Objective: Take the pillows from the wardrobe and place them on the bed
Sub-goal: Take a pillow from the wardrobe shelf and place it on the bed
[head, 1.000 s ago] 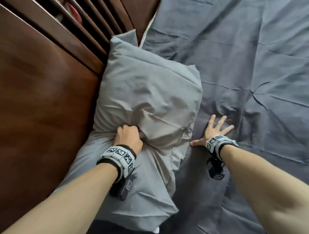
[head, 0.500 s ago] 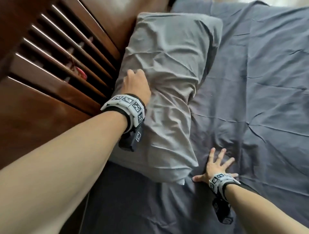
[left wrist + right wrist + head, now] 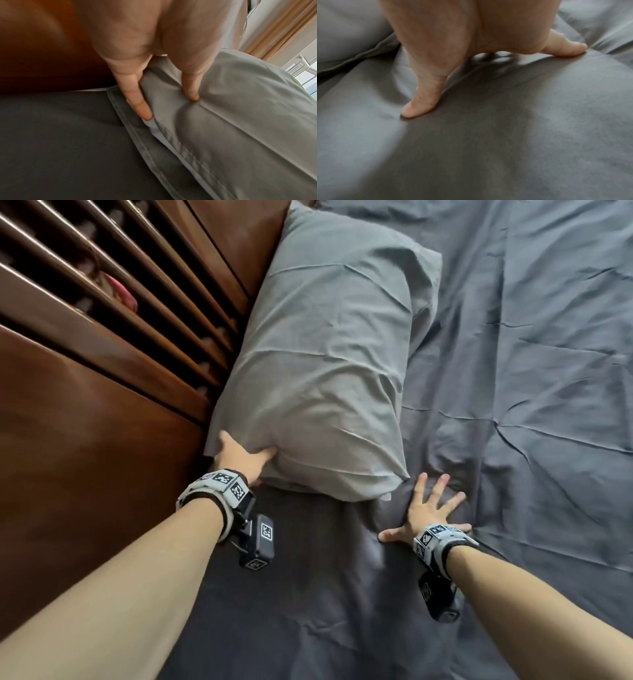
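A grey pillow (image 3: 329,364) lies on the dark grey bed sheet (image 3: 531,371), its long left side against the wooden headboard (image 3: 85,457). My left hand (image 3: 239,457) grips the pillow's near left corner. In the left wrist view the left hand (image 3: 169,106) bunches a fold of the pillow (image 3: 240,121) by its open hem, above the sheet (image 3: 60,148). My right hand (image 3: 428,508) rests flat on the sheet, fingers spread, just right of the pillow's near right corner. The right wrist view shows that hand (image 3: 495,81) pressing into the sheet (image 3: 488,135), with the pillow (image 3: 347,33) at upper left.
The headboard has a slatted section (image 3: 120,285) with something pink (image 3: 120,294) behind it. Wrinkled sheet stretches far to the right and towards me. Beige curtains (image 3: 278,31) and a bright window show past the pillow in the left wrist view.
My left hand has come back from the pillow's left side to its near left corner and taken hold there. The right hand has stayed planted on the sheet.
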{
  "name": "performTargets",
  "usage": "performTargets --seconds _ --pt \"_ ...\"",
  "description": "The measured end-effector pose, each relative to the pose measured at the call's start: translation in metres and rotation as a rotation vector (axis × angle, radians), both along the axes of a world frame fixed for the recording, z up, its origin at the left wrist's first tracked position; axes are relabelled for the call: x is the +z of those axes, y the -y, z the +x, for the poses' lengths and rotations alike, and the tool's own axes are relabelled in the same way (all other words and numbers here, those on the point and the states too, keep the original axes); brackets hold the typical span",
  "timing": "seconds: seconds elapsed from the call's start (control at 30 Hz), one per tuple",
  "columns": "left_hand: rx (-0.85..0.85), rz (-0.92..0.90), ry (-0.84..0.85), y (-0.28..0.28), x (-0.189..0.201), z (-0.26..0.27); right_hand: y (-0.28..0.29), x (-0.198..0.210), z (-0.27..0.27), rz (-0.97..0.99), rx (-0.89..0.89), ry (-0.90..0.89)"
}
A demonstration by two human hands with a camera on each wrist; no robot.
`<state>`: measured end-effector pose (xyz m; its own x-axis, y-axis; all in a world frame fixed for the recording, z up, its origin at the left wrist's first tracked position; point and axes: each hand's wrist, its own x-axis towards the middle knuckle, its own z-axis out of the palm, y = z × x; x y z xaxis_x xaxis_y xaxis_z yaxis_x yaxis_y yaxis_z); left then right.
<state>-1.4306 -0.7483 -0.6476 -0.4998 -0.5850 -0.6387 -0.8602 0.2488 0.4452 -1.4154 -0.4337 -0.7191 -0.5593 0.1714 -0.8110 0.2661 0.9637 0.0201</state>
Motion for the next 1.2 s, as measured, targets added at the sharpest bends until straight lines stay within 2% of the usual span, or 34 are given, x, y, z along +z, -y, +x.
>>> performTargets --seconds 0.07,0.17,0.3,0.37,0.47,0.63,0.77,0.83,0.93,1.0,1.1,1.2 --pt "0.01 -0.059 -0.101 0.001 0.004 -0.009 0.0 -0.001 0.0 0.005 -0.002 -0.006" --pt "-0.095 -0.303 -0.178 0.01 0.022 -0.028 -0.001 -0.001 0.001 0.008 0.005 -0.011" --pt "-0.03 -0.409 -0.324 0.041 0.046 -0.047 -0.001 -0.001 0.002 0.007 0.004 -0.029" --pt "-0.063 -0.373 -0.282 0.039 0.041 -0.043 -0.002 -0.003 0.004 0.012 0.01 -0.041" --pt "-0.133 -0.265 -0.198 0.018 0.013 -0.011 -0.003 -0.006 0.006 0.023 0.013 -0.06" --pt "-0.219 -0.308 -0.13 0.0 -0.015 0.048 -0.004 -0.011 0.008 0.036 0.034 -0.121" --pt "-0.516 -0.19 0.094 -0.014 -0.046 0.125 -0.006 -0.02 0.014 0.079 0.064 -0.184" --pt "-0.598 -0.146 0.118 -0.027 -0.054 0.184 -0.008 -0.02 0.02 0.096 0.073 -0.233" --pt "-0.689 -0.112 0.135 -0.044 -0.048 0.286 -0.009 -0.012 0.043 0.105 0.081 -0.302" --pt "-0.743 -0.111 0.226 -0.048 -0.033 0.349 -0.002 0.0 0.072 0.115 0.127 -0.298" --pt "-0.68 -0.106 0.305 -0.052 0.004 0.416 0.016 0.039 0.135 -0.013 0.277 -0.187" --pt "-0.514 -0.115 0.274 -0.067 0.055 0.468 0.042 0.098 0.203 -0.163 0.404 -0.149"
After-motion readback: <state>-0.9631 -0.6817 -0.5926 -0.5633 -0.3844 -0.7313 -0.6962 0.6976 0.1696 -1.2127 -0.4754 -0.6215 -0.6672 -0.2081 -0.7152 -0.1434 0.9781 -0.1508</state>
